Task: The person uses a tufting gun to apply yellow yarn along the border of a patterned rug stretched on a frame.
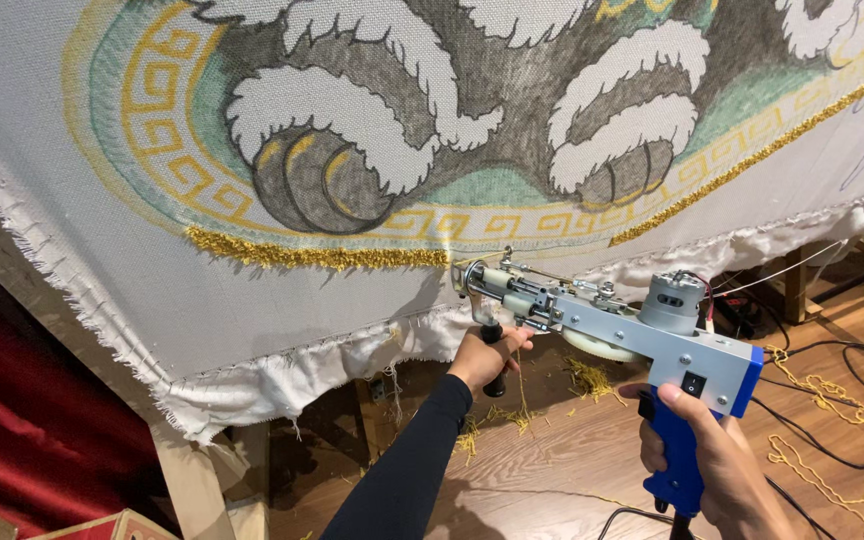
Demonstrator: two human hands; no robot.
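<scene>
Below the stretched backing cloth [102,250], at lower centre of the view, the left hand [482,358] is closed around the black front handle [493,360] of a tufting gun [612,320]. A dark sleeve covers that forearm up to the wrist. The handle hangs beneath the gun's forward end, so this hand sits under and slightly behind the nose.

Tufting gun: metal body, grey motor housing [674,300] on top, blue rear grip [680,455]. It lies between the two hands. Its long axis runs from lower right to upper left, with the needle end [467,275] pointing up-left and meeting the cloth just at the end of a yellow tufted line [312,257]. Whether the needle has pierced the cloth cannot be told. A pale yarn strand [782,272] leads off to the right from the gun.

Right hand [722,465], lower right: wrapped around the blue grip, thumb along its near side, below and behind the motor. Trigger finger position is hidden.

Cloth carries grey, white, green and yellow pattern work. Wooden floor [552,470] beneath shows yellow yarn scraps [587,378] and black cables [852,380].
</scene>
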